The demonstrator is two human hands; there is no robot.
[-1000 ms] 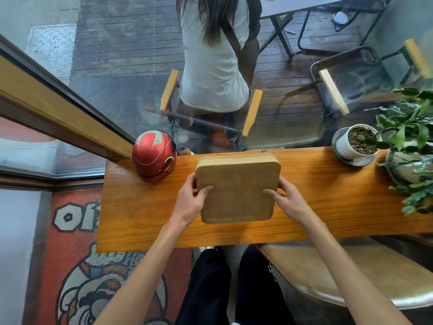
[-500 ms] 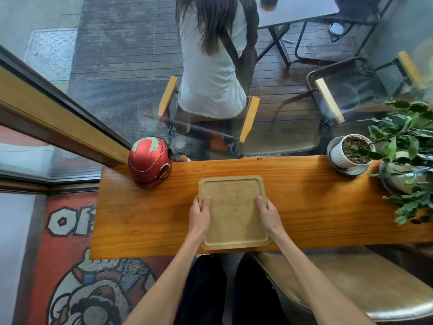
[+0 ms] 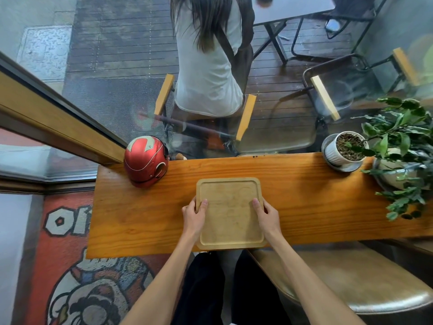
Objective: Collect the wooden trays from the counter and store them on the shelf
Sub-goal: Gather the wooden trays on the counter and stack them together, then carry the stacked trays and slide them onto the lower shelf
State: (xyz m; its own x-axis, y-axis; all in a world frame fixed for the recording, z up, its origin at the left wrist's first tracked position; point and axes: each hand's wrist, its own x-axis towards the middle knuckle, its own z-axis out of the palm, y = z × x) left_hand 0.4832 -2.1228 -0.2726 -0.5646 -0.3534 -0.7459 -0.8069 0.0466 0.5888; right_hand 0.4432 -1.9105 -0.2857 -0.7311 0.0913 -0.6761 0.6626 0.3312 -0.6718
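A pale wooden tray (image 3: pixel 230 212) with a raised rim lies face up on the orange wooden counter (image 3: pixel 304 202), its near edge at the counter's front edge. My left hand (image 3: pixel 193 218) grips its left rim, thumb resting inside the tray. On the right rim sits my right hand (image 3: pixel 267 215), thumb likewise inside. Whether a second tray lies beneath it is hidden.
A red helmet (image 3: pixel 146 160) stands at the counter's back left. A white plant pot (image 3: pixel 346 150) on a saucer and a leafy plant (image 3: pixel 403 156) fill the right end. A round stool (image 3: pixel 351 277) is below right. Behind the glass a person (image 3: pixel 208 57) sits on a chair.
One second ago I held the tray tilted up with its underside showing. It now lies flat and face up on the counter, with both hands on its side rims.
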